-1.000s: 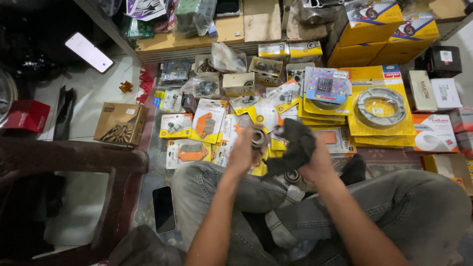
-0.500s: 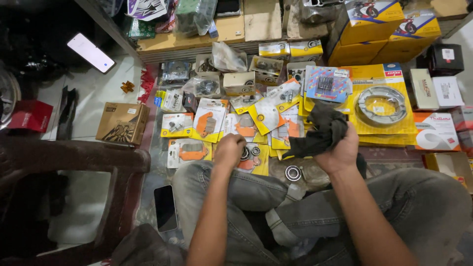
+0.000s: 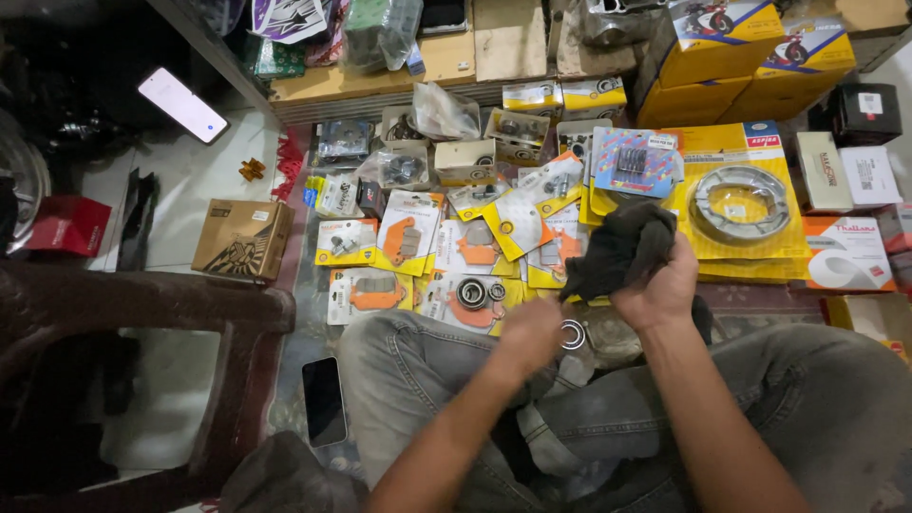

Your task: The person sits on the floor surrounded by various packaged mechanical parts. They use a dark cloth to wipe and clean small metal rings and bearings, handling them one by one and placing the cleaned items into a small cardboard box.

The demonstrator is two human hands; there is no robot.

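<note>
I sit cross-legged on the floor in grey jeans. My right hand (image 3: 660, 285) grips a crumpled dark cloth (image 3: 619, 249) above my knees. My left hand (image 3: 530, 332) is low in front of my lap, its fingertips closed on the left edge of a steel ring bearing (image 3: 573, 334). Left of that hand, a larger bearing (image 3: 472, 293) and a small one (image 3: 496, 292) rest on a yellow blister pack (image 3: 446, 304).
Yellow packs of orange brake pads (image 3: 407, 233) and a brake shoe pack (image 3: 741, 204) cover the floor ahead. Small boxes (image 3: 532, 95) line a wooden shelf edge. A brown carton (image 3: 242, 237), a dark wooden chair (image 3: 142, 304) and a phone (image 3: 324, 399) lie to my left.
My left hand left one bearing on the yellow pack and moved right and down to the bearing by my lap. My right hand drew the cloth away to the right.
</note>
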